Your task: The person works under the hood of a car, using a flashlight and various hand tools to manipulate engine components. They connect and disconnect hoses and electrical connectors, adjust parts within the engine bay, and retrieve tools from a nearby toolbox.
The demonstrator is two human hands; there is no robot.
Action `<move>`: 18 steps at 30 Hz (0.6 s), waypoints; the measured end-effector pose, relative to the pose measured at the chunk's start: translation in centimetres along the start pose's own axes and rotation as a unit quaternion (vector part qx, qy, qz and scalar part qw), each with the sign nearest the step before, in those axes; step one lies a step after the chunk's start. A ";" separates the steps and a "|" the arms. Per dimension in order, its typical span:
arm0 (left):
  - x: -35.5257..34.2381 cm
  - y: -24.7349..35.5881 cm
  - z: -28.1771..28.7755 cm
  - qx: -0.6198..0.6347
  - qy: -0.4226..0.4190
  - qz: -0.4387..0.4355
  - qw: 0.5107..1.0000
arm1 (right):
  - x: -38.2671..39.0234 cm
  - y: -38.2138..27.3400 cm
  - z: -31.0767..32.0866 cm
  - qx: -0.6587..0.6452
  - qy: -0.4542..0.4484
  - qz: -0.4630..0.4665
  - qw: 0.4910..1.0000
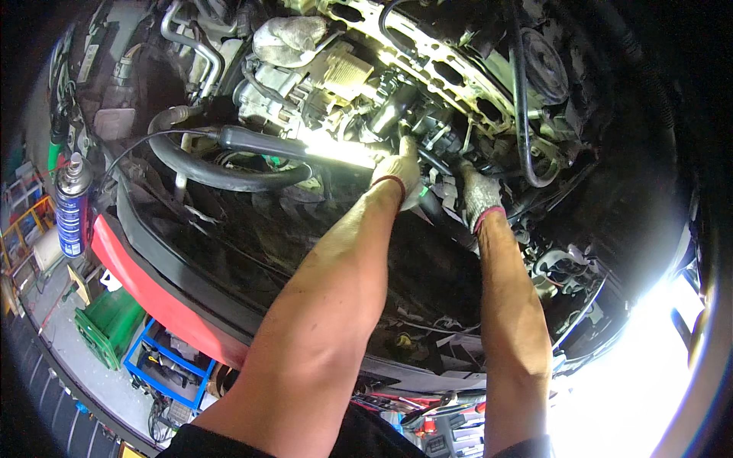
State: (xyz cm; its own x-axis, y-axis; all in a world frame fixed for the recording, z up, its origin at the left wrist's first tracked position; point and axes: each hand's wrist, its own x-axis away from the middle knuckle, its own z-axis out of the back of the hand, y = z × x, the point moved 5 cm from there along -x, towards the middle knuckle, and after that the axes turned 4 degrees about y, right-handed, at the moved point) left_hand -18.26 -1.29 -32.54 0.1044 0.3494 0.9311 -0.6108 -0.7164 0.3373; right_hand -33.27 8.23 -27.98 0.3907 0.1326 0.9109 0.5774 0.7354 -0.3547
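Note:
Both my hands, in whitish knit gloves with reddish cuffs, reach deep into a car's engine bay. My left hand [398, 169] is at a dark, rounded engine part [393, 111]; one digit points up along it and the rest curl out of sight, so what they grip is hidden. To its right, my right hand [481, 195] reaches down beside a short black hose [435, 162], its fingertips lost among dark parts. Just left of my left hand lies a black-handled work light [259, 143], its bright tube [340, 151] lighting the area.
A thick black hose [229, 179] curves under the light. Beyond my hands runs a pale metal flange with openings [447, 72]. A spray can [72, 206] stands at the left edge above the red bumper [153, 286]. A blue cart [168, 362] and green bin [111, 324] stand on the floor.

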 end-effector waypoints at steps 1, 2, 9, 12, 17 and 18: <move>-0.5 0.3 1.2 -0.132 0.019 -0.024 0.991 | -0.4 0.2 -0.2 -0.006 -0.004 0.006 1.000; 0.2 1.3 2.2 -0.256 0.034 -0.045 0.965 | -0.9 0.5 0.2 -0.014 0.001 0.015 1.000; 0.8 1.8 2.6 0.341 -0.050 0.100 0.933 | -0.3 0.0 -0.4 -0.049 -0.013 0.000 0.999; 1.1 3.0 1.0 0.431 -0.198 0.087 0.876 | -0.8 0.4 -0.1 -0.092 -0.037 -0.050 0.994; -0.1 4.2 -0.6 0.557 -0.216 0.113 0.794 | -3.3 0.9 1.6 -0.005 0.085 0.107 0.991; -1.0 4.0 -0.1 0.564 -0.204 0.108 0.792 | -4.0 1.4 1.0 -0.001 0.077 0.116 0.990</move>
State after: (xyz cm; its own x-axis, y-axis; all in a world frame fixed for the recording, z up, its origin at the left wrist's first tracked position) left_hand -20.84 -4.49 -32.16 0.4794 0.0846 0.8735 0.4178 -0.8973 -0.1424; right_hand -34.74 9.37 -31.91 0.6171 0.1944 0.7625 0.4617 0.6952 -0.5509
